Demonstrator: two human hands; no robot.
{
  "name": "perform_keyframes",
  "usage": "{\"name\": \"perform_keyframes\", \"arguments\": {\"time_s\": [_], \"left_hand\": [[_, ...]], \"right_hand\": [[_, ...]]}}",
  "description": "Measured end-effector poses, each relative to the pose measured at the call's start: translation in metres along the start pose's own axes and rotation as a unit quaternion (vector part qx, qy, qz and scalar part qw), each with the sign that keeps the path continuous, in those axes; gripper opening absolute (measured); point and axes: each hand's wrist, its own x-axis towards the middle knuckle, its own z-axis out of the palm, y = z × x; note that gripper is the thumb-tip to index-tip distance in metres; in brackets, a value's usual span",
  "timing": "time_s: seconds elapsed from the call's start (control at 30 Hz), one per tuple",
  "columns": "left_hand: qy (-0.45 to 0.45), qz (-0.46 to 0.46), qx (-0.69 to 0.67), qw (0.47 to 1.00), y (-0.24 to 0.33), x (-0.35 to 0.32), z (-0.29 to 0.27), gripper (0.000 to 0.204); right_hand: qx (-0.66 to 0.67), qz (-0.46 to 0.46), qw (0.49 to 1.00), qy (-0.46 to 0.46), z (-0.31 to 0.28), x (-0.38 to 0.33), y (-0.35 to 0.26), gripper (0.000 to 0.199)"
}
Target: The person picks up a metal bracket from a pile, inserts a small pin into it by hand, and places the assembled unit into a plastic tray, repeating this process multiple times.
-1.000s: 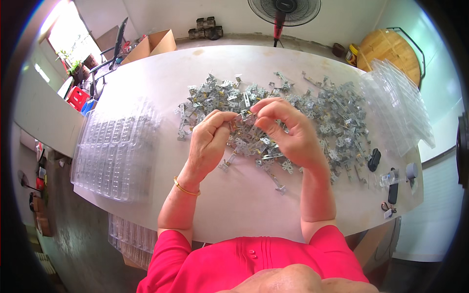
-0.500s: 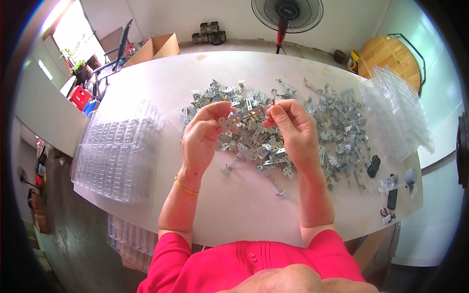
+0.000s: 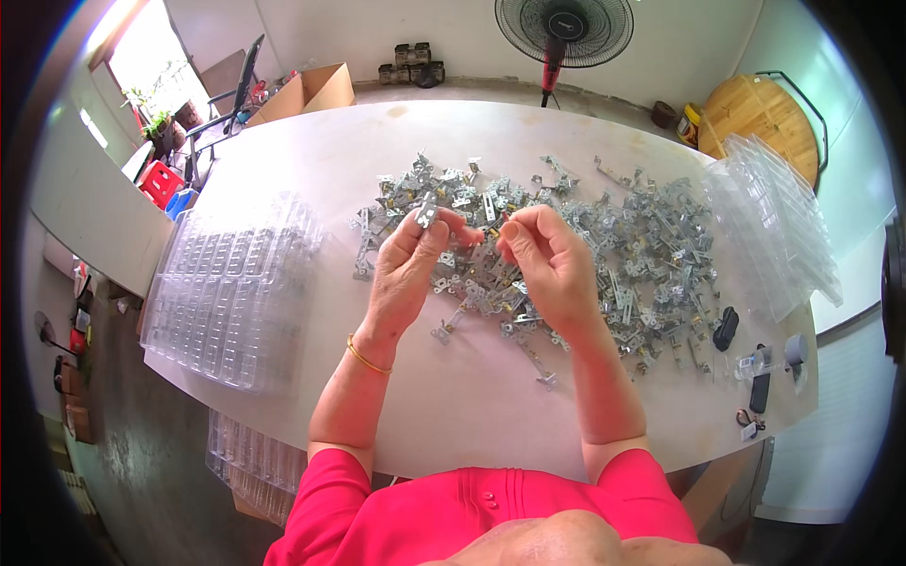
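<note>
A small silvery metal bracket (image 3: 427, 209) stands up between the thumb and forefinger of my left hand (image 3: 406, 264). Close to its right, my right hand (image 3: 550, 269) is pinched, thumb against fingers; what lies between the fingertips is too small to make out. Both hands hover over a wide heap of metal brackets (image 3: 651, 236), silvery with some brass-coloured bits. A few loose brackets (image 3: 545, 380) lie at the heap's near edge. The other fingers of my left hand stretch toward the right fingertips, apart from them.
Stacked clear plastic trays (image 3: 226, 311) stand on the white table (image 3: 434, 406) at left. More clear trays (image 3: 774, 222) lean at the right edge. Near them lie a black oval object (image 3: 726, 328) and a tape roll (image 3: 796, 349). A fan (image 3: 564, 24) stands beyond the table.
My left hand has turned the bracket from lying across between both hands to upright in its own fingers. My right hand has come off it and shifted slightly left and down.
</note>
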Motion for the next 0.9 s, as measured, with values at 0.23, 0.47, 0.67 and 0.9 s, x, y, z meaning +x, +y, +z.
{"name": "perform_keyframes", "arguments": {"time_s": [0.23,0.47,0.67,0.9], "left_hand": [[0.005,-0.043,0.088,0.995,0.002,-0.002,0.008,0.023],[0.02,-0.047,0.16,0.986,-0.006,-0.004,0.013,0.02],[0.048,0.026,0.261,0.964,-0.008,-0.005,0.014,0.013],[0.047,0.157,0.472,0.866,-0.005,-0.005,0.016,0.008]], "right_hand": [[-0.003,-0.058,0.997,-0.054,0.007,-0.012,-0.017,0.007],[-0.044,-0.068,0.995,-0.055,0.01,-0.014,-0.015,0.007],[-0.085,-0.09,0.992,-0.039,0.011,-0.013,-0.012,0.006],[-0.133,-0.069,0.989,-0.006,0.015,-0.017,-0.016,0.011]]}}
